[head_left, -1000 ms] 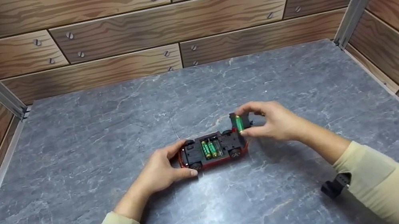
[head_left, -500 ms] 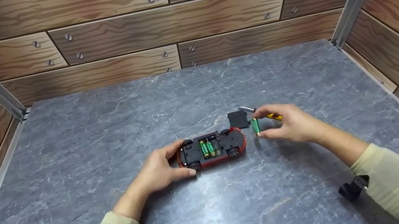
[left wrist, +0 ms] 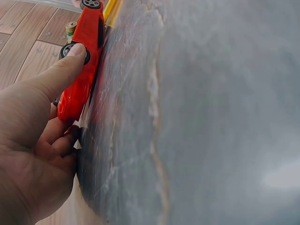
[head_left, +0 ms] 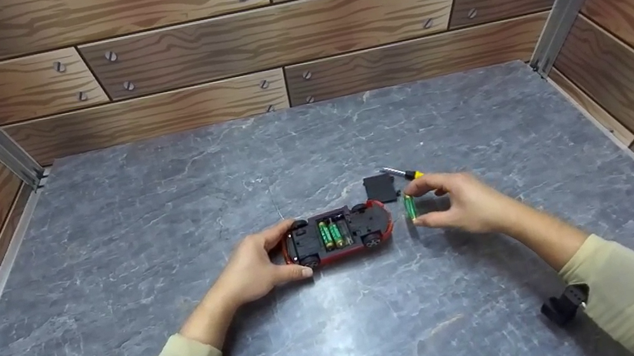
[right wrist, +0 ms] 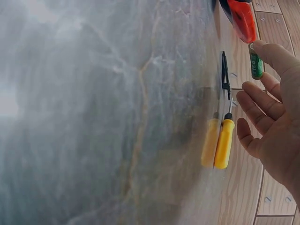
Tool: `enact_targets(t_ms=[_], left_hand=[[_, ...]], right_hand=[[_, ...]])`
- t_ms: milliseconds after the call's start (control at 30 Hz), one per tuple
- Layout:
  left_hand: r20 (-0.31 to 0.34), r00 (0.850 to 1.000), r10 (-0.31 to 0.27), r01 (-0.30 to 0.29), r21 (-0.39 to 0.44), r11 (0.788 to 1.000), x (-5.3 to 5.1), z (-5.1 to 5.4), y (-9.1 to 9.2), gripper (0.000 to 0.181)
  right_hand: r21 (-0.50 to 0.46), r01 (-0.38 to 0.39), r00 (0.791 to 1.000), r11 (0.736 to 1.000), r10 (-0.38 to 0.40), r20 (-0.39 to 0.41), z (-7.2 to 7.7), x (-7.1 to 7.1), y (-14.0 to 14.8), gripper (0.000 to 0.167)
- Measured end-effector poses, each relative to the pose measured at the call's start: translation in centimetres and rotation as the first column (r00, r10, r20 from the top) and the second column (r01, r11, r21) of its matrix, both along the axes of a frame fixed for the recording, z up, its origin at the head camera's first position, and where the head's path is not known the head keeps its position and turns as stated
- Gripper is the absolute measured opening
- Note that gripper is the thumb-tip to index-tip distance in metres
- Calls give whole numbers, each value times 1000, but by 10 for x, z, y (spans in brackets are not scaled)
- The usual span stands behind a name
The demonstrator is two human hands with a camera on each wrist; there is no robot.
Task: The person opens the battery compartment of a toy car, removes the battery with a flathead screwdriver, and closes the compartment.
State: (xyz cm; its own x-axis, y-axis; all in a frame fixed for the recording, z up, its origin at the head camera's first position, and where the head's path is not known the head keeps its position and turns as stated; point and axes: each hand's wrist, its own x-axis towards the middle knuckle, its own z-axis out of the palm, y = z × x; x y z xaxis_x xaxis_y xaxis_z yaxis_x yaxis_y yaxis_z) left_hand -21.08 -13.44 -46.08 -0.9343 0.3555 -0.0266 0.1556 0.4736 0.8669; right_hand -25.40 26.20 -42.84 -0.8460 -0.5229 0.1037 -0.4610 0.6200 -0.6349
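Observation:
A red toy car (head_left: pixel 376 229) lies upside down on the table, its black underside up. In its open battery compartment (head_left: pixel 346 231) two green batteries (head_left: pixel 332 235) lie side by side, with a bare dark slot to their right. My left hand (head_left: pixel 252 269) grips the car's left end, the thumb (left wrist: pixel 65 70) by a wheel in the left wrist view. My right hand (head_left: pixel 466 204) pinches another green battery (right wrist: pixel 256 63) by its two ends, between thumb and a fingertip. That battery is just right of the car, apart from it in the head view.
A black battery cover (head_left: pixel 380 188) lies behind the car's right end. Beside it is a screwdriver (head_left: pixel 398 172), its yellow handle (right wrist: pixel 225 143) partly behind my right hand in the head view. Wood-patterned walls (head_left: pixel 280 33) enclose the grey marbled table (head_left: pixel 134 202).
My right hand has carried the battery rightward from over the cover, then slightly toward me. The cover and screwdriver now show more. My left hand and the car have stayed in place.

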Motion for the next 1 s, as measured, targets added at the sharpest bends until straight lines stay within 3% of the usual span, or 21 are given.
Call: enact_targets(t_ms=[1000], left_hand=[[18, 1000, 8, -8, -6, 1000, 0, 1, -1, 102]], right_hand=[[-15, -5, 999, 1000, 6, 32, -10, -3, -2, 45]])
